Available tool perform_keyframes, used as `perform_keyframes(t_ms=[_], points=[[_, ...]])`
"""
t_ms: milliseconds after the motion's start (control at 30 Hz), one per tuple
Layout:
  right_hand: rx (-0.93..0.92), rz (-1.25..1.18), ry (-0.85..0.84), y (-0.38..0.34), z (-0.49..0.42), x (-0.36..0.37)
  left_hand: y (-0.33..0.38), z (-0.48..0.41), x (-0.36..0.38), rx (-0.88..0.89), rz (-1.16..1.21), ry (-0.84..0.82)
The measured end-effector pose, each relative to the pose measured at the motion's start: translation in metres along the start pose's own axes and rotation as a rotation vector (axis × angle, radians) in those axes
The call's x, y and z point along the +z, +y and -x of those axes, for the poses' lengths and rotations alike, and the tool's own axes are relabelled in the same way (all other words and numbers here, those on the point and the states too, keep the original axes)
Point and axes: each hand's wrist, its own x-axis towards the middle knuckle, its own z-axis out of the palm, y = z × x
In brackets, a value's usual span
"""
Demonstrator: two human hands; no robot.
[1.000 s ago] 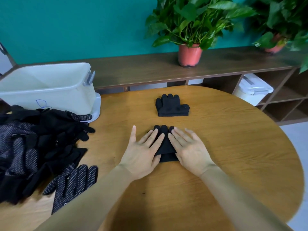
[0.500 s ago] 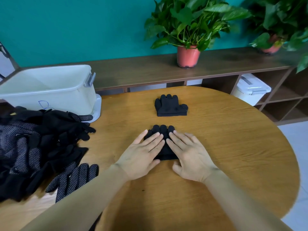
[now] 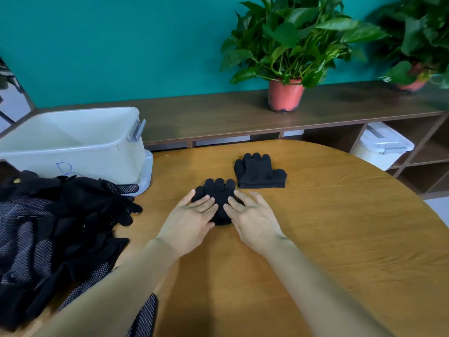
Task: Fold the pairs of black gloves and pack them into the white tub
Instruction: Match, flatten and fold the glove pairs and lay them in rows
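Observation:
A folded pair of black gloves (image 3: 220, 193) lies on the wooden table (image 3: 340, 227) in front of me. My left hand (image 3: 189, 217) presses flat on its left side and my right hand (image 3: 252, 218) presses flat on its right side, fingers straight. A second folded pair of black gloves (image 3: 258, 172) lies just beyond, to the right. A heap of loose black dotted gloves (image 3: 48, 229) covers the table's left side. The white tub (image 3: 73, 142) stands at the back left, open, with no gloves visible inside.
A long wooden shelf unit (image 3: 218, 117) runs behind the table with two potted plants (image 3: 286, 59) on top. A white lidded box (image 3: 384, 147) sits in a shelf compartment at right. A dotted glove (image 3: 145, 317) lies under my left forearm.
Both hands have slid forward and left over the folded pair, pushing it away from me, closer to the second pair. My view has shifted slightly.

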Motion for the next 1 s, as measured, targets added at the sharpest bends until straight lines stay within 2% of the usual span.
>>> perform_keyframes(t_ms=[67,200,367,433,500,600,667,867,1000], points=[[0.025,0.013,-0.062,0.003,-0.022,0.004,-0.013,-0.011,0.002,-0.035,0.017,-0.084],[0.008,0.055,-0.123,0.013,-0.055,0.012,-0.031,-0.038,0.01,-0.091,0.086,-0.145],[0.021,0.03,-0.12,0.025,-0.068,0.016,-0.037,-0.049,0.023,-0.097,0.153,-0.073],[0.109,-0.006,-0.089,0.025,-0.061,0.016,-0.034,-0.051,0.025,-0.096,0.168,-0.103],[0.271,-0.072,-0.081,0.027,-0.052,0.015,-0.032,-0.053,0.028,-0.129,0.194,-0.177],[0.469,-0.217,-0.195,0.04,-0.04,0.017,-0.03,-0.063,0.031,-0.181,0.247,-0.23],[0.504,-0.239,-0.239,0.054,-0.037,0.019,-0.028,-0.074,0.033,-0.2,0.274,-0.256],[0.528,-0.216,-0.197,0.101,-0.025,0.026,-0.019,-0.115,0.045,-0.177,0.351,-0.326],[0.601,-0.197,-0.178,0.13,-0.016,0.028,0.004,-0.152,0.05,-0.174,0.371,-0.296]])
